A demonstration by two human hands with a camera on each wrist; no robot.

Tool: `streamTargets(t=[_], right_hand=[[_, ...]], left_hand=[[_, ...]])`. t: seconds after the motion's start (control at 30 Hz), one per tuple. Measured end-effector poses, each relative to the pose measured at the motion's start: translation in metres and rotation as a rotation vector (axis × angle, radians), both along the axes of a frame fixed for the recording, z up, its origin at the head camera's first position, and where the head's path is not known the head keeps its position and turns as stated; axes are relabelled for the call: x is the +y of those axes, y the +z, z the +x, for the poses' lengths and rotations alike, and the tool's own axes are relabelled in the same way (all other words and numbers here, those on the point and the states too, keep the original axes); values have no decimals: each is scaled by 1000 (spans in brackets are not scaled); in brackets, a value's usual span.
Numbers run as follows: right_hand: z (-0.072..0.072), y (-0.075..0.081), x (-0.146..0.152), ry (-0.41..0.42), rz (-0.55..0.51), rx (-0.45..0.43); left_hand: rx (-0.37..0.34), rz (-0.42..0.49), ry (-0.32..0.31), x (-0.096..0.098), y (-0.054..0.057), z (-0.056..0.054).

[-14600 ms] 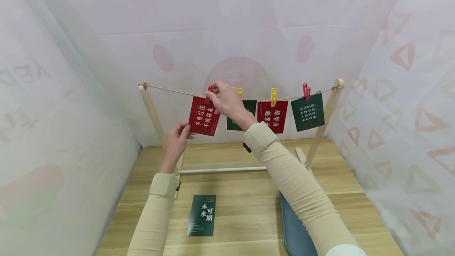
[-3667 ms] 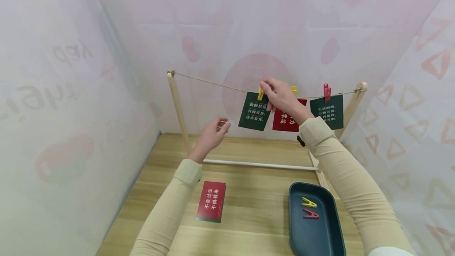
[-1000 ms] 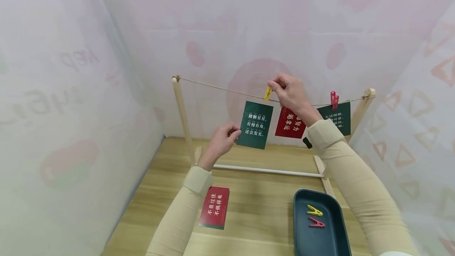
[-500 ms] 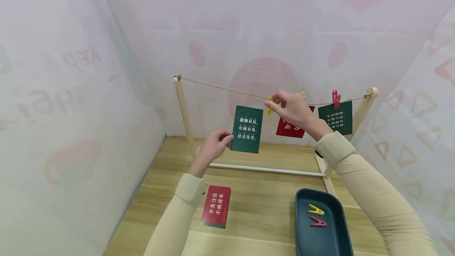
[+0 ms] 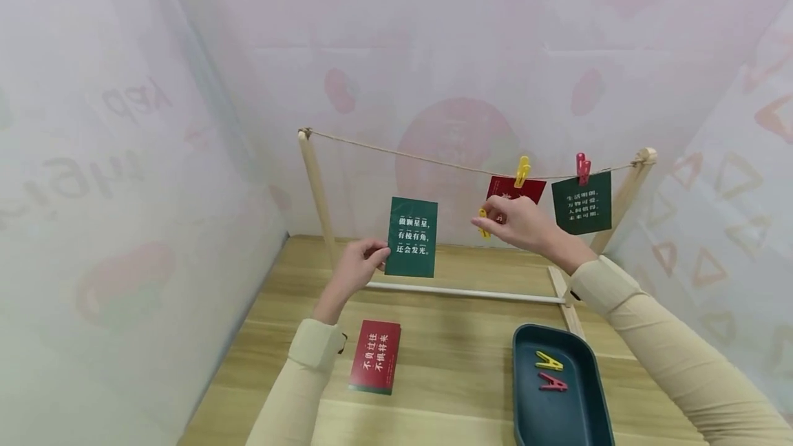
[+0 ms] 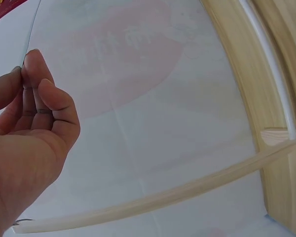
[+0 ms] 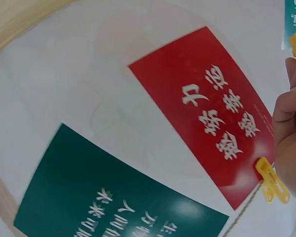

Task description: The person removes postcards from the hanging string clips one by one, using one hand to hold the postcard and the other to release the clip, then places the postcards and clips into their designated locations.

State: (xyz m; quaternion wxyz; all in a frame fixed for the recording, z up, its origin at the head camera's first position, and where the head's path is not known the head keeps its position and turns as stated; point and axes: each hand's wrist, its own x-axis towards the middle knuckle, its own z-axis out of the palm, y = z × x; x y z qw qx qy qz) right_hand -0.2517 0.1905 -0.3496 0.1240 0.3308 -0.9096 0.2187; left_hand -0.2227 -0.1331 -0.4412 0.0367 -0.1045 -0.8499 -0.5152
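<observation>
In the head view my left hand [image 5: 354, 270] pinches a green card with white writing [image 5: 411, 234] by its left edge, in front of the rack. My right hand [image 5: 526, 227] pinches a yellow clothespin [image 5: 483, 223] between thumb and fingers, below the string [image 5: 396, 152]. Behind that hand, a red card [image 7: 202, 118] hangs from the string by another yellow clothespin [image 5: 522, 172]; the hand partly covers it in the head view. Further right, a second green card [image 5: 582, 204] hangs under a red clothespin [image 5: 584, 169].
A red card [image 5: 375, 355] lies on the wooden table with a green edge showing beneath it. At right, a dark blue tray [image 5: 564, 418] holds a yellow clothespin [image 5: 548, 361] and a red clothespin [image 5: 553, 383]. Wooden posts [image 5: 317, 191] and a white crossbar [image 5: 464, 291] make up the rack.
The green card has come off the string and moved down-left in my left hand. My right hand took the yellow clothespin off the string and lowered it. Earlier, the red card hung at the left.
</observation>
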Motion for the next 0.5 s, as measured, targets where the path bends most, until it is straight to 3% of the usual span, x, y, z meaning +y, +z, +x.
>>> streamTargets(t=[0.23,0.5], right_hand=[[7,-21,9,-1,47,-56],[19,-48,31,6,132,-126]], left_hand=[[-51,-29,5,-7,-14,7],[-140,-30,-27,-20,-44,19]])
